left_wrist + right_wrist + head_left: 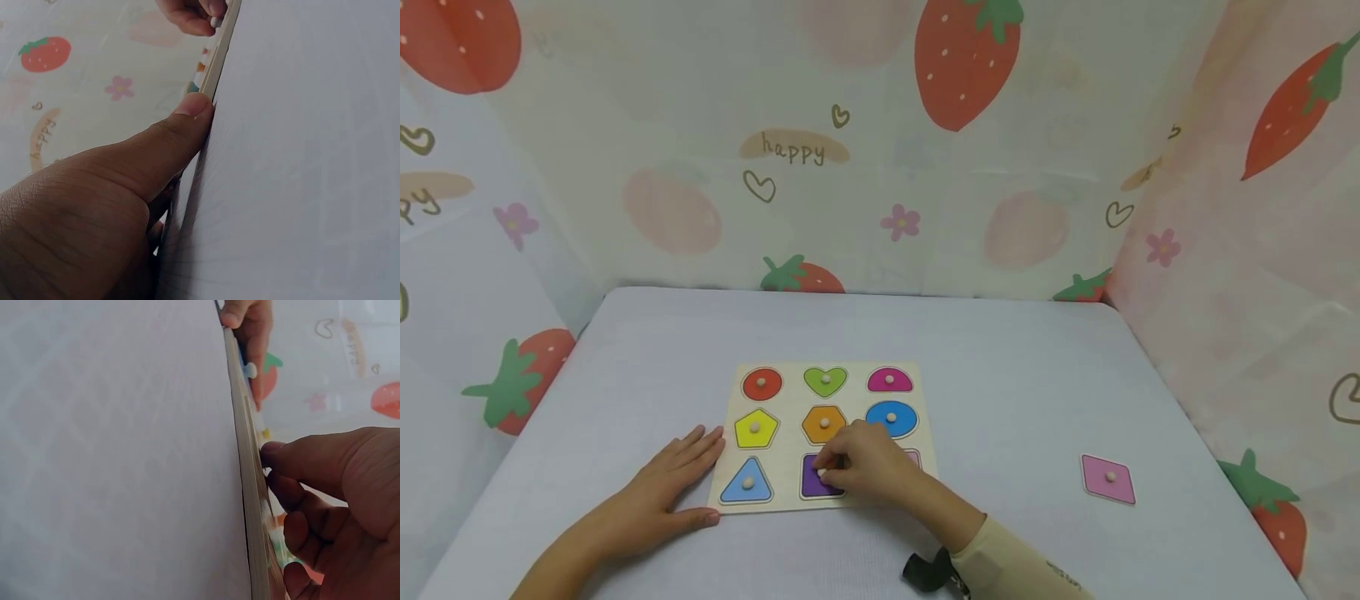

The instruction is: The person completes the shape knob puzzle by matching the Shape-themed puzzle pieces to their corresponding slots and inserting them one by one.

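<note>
A pale wooden shape-puzzle board lies flat on the table. My right hand pinches the small white knob of the purple square piece in its front row; the square sits in or right over its slot, I cannot tell which. Beside the board's left edge, my left hand lies with fingers extended, fingertips and thumb touching that edge. The blue triangle is at front left, the orange hexagon just behind the purple square. My right hand partly covers a pink shape at front right.
Apart from the board, a loose pink knobbed piece lies on the white table to the right. A black object is by the right sleeve. Strawberry-print curtains enclose the back and sides.
</note>
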{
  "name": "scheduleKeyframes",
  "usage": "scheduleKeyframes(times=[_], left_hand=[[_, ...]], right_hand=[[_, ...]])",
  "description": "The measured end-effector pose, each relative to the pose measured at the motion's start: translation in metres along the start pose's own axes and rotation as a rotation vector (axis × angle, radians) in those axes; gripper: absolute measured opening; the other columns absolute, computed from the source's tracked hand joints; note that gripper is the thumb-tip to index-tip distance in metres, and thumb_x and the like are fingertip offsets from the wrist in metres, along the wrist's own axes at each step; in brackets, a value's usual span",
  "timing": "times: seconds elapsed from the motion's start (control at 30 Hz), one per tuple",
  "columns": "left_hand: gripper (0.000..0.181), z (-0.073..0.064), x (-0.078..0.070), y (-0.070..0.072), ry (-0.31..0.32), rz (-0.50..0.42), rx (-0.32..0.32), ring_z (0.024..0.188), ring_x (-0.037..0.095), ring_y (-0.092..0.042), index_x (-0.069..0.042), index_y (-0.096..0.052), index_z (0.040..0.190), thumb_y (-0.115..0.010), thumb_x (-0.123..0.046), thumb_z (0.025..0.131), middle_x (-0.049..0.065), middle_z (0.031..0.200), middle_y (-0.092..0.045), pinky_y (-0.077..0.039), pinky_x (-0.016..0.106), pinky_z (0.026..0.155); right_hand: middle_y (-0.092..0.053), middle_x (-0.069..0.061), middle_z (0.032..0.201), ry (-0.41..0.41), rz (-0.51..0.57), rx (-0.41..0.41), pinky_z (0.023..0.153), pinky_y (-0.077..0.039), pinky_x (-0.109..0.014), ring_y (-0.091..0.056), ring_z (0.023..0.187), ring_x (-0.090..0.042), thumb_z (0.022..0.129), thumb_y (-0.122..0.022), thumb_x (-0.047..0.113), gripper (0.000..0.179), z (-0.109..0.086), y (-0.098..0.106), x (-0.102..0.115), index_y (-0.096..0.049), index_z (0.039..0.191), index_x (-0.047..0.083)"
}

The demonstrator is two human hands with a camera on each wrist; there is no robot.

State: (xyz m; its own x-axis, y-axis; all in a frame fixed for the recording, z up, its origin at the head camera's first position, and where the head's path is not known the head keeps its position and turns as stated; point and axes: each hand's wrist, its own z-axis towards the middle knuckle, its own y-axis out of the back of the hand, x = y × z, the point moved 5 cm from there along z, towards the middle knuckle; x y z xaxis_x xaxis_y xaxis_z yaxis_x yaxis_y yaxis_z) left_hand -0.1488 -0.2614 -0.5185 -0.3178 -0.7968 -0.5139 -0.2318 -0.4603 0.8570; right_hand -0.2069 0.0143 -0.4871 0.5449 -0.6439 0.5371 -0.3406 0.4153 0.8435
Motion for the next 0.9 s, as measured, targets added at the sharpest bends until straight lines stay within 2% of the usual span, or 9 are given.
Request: scheduleKeyframes(times=[0.37,0.6,0.77,0.9], left_hand=[[0.1,-0.002,-0.002,0.001,-0.016,-0.001,-0.008,0.158,0.032,-0.015,-0.019,-0.034,0.161,-0.068,-0.071,0.083,-0.001,0.169,-0.027,0.014,0.0,0.109],[0.1,-0.003,-0.001,0.0,-0.008,0.005,-0.004,0.158,0.032,-0.014,-0.02,-0.034,0.161,-0.068,-0.072,0.082,-0.003,0.169,-0.027,0.015,0.0,0.109],[0.1,-0.001,0.001,-0.001,-0.004,0.01,-0.005,0.159,0.031,-0.013,-0.021,-0.033,0.162,-0.067,-0.072,0.082,-0.004,0.17,-0.026,0.015,0.001,0.109],[0.1,0.0,0.001,-0.001,-0.003,-0.005,-0.007,0.159,0.031,-0.012,-0.021,-0.033,0.162,-0.068,-0.071,0.082,-0.004,0.17,-0.026,0.015,0.003,0.111]], right_hand=[[-0.07,0.023,0.079,-0.002,-0.025,-0.006,0.073,-0.046,-0.017,-0.055,0.083,0.001,0.088,-0.083,0.023,0.01,0.0,-0.001,0.001,-0.083,0.098,0.025],[-0.066,0.022,0.077,-0.028,0.07,0.044,0.068,-0.05,-0.017,-0.057,0.08,-0.001,0.089,-0.082,0.019,0.01,-0.004,0.004,0.001,-0.083,0.098,0.023],[-0.068,0.022,0.088,-0.08,0.101,0.065,0.078,-0.053,-0.02,-0.059,0.089,-0.002,0.09,-0.08,0.019,0.012,-0.006,0.017,-0.008,-0.081,0.099,0.026],[-0.07,0.02,0.095,-0.067,0.095,0.043,0.085,-0.054,-0.022,-0.061,0.093,-0.003,0.091,-0.077,0.018,0.014,-0.013,0.032,-0.016,-0.08,0.105,0.023]])
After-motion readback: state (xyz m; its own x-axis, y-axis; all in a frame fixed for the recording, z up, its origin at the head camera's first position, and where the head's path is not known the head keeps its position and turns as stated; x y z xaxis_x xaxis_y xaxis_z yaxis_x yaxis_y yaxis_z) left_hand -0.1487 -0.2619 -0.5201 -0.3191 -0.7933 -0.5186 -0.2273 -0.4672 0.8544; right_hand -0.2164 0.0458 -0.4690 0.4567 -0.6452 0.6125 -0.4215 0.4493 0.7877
